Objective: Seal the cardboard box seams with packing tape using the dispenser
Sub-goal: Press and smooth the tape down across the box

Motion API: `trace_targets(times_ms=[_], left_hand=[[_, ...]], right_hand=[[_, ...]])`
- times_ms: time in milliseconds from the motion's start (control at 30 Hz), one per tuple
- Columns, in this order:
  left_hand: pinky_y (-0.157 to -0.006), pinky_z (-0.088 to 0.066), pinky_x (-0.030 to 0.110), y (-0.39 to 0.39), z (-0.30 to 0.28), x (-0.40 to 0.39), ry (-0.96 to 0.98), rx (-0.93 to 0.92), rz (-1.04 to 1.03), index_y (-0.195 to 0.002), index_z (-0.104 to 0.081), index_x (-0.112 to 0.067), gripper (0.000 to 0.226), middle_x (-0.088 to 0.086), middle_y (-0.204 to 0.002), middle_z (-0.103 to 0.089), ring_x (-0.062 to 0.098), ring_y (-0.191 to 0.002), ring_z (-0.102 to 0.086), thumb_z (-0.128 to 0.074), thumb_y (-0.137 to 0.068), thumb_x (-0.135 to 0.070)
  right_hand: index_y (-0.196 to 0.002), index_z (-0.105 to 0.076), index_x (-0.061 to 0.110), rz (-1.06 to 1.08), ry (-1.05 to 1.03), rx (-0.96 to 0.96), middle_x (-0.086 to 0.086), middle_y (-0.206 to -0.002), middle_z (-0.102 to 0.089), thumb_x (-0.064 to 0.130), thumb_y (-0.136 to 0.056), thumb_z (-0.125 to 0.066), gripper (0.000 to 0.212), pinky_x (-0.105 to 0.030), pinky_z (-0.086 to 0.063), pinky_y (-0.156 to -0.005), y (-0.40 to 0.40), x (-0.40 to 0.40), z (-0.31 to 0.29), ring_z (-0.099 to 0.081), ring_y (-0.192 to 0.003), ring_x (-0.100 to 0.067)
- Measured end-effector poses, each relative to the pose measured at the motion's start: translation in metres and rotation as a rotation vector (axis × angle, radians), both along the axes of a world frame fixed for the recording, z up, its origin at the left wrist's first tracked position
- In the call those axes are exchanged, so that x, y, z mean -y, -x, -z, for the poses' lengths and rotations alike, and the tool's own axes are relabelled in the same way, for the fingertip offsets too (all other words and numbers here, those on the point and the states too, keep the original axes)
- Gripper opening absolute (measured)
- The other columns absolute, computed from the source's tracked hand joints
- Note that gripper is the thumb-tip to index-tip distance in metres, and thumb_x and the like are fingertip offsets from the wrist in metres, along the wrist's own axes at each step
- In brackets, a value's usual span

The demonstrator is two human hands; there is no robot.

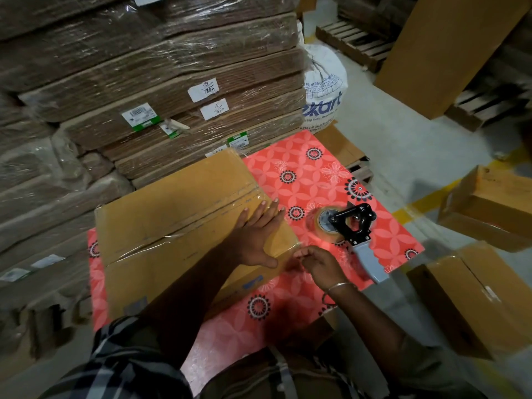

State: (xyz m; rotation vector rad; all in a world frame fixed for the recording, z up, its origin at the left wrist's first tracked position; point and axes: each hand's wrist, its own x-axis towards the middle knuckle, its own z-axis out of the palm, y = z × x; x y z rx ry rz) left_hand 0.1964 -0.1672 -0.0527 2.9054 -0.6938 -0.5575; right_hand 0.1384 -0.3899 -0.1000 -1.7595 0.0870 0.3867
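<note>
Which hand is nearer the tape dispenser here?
Right. The right hand sits just beside the tape dispenser handle, not touching; the left hand lies flat on the cardboard box, farther away.

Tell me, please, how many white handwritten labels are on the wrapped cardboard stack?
2: an upper label and a lower label, both mid-stack. Others may be hidden.

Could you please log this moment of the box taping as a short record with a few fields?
work surface: red floral table cover
box: cardboard box lying on the cover, clear tape along its top seam
left hand: left hand flat, palm down on the box's right end
right hand: right hand at the box's right edge, fingers pinching at the tape end
dispenser: tape dispenser lying on the cover, right of the box, unheld
surroundings: wrapped stacks of flat cardboard behind
</note>
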Motion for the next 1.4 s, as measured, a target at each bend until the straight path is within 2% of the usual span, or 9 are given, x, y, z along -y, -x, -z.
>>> trace_targets(times_ms=[100, 167, 467, 600, 800, 900, 1000, 1267, 1400], left_hand=[[-0.126, 0.009, 0.058, 0.000, 0.000, 0.000, 0.004, 0.003, 0.000, -0.161, 0.018, -0.038, 0.137, -0.015, -0.166, 0.035, 0.018, -0.156, 0.029, -0.071, -0.062, -0.067], [-0.126, 0.010, 0.058, 0.000, -0.001, 0.000, 0.013, -0.001, -0.002, -0.161, 0.018, -0.039, 0.137, -0.015, -0.166, 0.036, 0.018, -0.156, 0.030, -0.072, -0.062, -0.067], [-0.125, 0.012, 0.058, 0.001, -0.001, 0.000, 0.019, -0.011, 0.007, -0.161, 0.021, -0.039, 0.135, -0.015, -0.166, 0.036, 0.018, -0.155, 0.032, -0.070, -0.065, -0.068], [-0.125, 0.012, 0.058, 0.001, -0.002, -0.001, 0.023, -0.013, 0.006, -0.160, 0.021, -0.039, 0.135, -0.014, -0.166, 0.035, 0.018, -0.154, 0.032, -0.067, -0.064, -0.071], [-0.125, 0.013, 0.057, 0.001, -0.002, 0.000, 0.010, -0.012, 0.008, -0.160, 0.021, -0.039, 0.135, -0.015, -0.165, 0.036, 0.017, -0.154, 0.032, -0.068, -0.065, -0.070], [-0.125, 0.012, 0.057, 0.002, 0.000, 0.000, 0.021, 0.000, 0.003, -0.160, 0.020, -0.039, 0.135, -0.017, -0.164, 0.037, 0.016, -0.155, 0.032, -0.070, -0.064, -0.068], [-0.125, 0.012, 0.057, 0.001, 0.000, -0.001, 0.029, 0.006, -0.001, -0.161, 0.019, -0.040, 0.136, -0.018, -0.164, 0.037, 0.016, -0.155, 0.031, -0.071, -0.062, -0.067], [-0.125, 0.010, 0.059, 0.001, 0.001, -0.002, 0.022, 0.006, 0.016, -0.161, 0.020, -0.039, 0.134, -0.017, -0.163, 0.039, 0.018, -0.155, 0.032, -0.065, -0.062, -0.071], [-0.125, 0.010, 0.059, 0.001, 0.000, -0.001, 0.023, 0.000, 0.012, -0.160, 0.021, -0.039, 0.135, -0.016, -0.164, 0.038, 0.018, -0.155, 0.031, -0.068, -0.064, -0.069]], right_hand=[[-0.084, -0.069, 0.018, 0.012, 0.052, -0.118, -0.014, -0.100, -0.071, 0.003, -0.081, -0.066, 0.017, -0.038, -0.055, -0.090, 0.003, -0.005, 0.009, -0.068, -0.095, -0.034], [-0.100, -0.069, 0.007, 0.069, 0.127, -0.096, -0.009, -0.105, -0.068, -0.003, -0.084, -0.065, 0.019, -0.018, -0.050, -0.085, 0.010, -0.003, 0.003, -0.066, -0.102, -0.028], [-0.151, -0.037, 0.013, -0.029, -0.016, 0.373, 0.006, -0.155, -0.042, 0.019, -0.093, -0.058, 0.062, -0.019, -0.027, -0.115, 0.040, -0.011, -0.035, -0.035, -0.144, -0.004], [-0.154, -0.029, 0.016, -0.054, 0.137, 0.262, 0.008, -0.153, -0.037, 0.042, -0.087, -0.061, 0.079, -0.007, -0.024, -0.108, 0.026, -0.023, -0.020, -0.035, -0.140, -0.004], [-0.146, -0.043, 0.009, -0.164, 0.244, 0.061, 0.005, -0.131, -0.056, 0.018, -0.087, -0.071, 0.066, -0.003, -0.033, -0.094, 0.014, -0.001, -0.012, -0.051, -0.126, -0.015], [-0.143, -0.049, 0.014, 0.009, 0.312, 0.082, -0.004, -0.144, -0.054, 0.014, -0.088, -0.065, 0.057, -0.028, -0.036, -0.110, 0.026, 0.011, 0.002, -0.050, -0.134, -0.022], [-0.128, -0.063, 0.018, 0.136, 0.220, 0.275, 0.003, -0.127, -0.066, 0.010, -0.081, -0.057, 0.048, -0.040, -0.051, -0.099, 0.042, 0.011, 0.001, -0.061, -0.119, -0.014], [-0.151, -0.035, 0.012, -0.040, 0.182, 0.198, 0.002, -0.154, -0.034, 0.019, -0.078, -0.062, 0.078, -0.006, -0.017, -0.112, 0.034, -0.014, 0.000, -0.028, -0.143, -0.010], [-0.148, -0.038, 0.015, -0.079, 0.091, 0.032, 0.006, -0.145, -0.044, 0.008, -0.077, -0.071, 0.079, -0.008, -0.027, -0.108, 0.018, -0.013, 0.001, -0.039, -0.135, -0.010]])
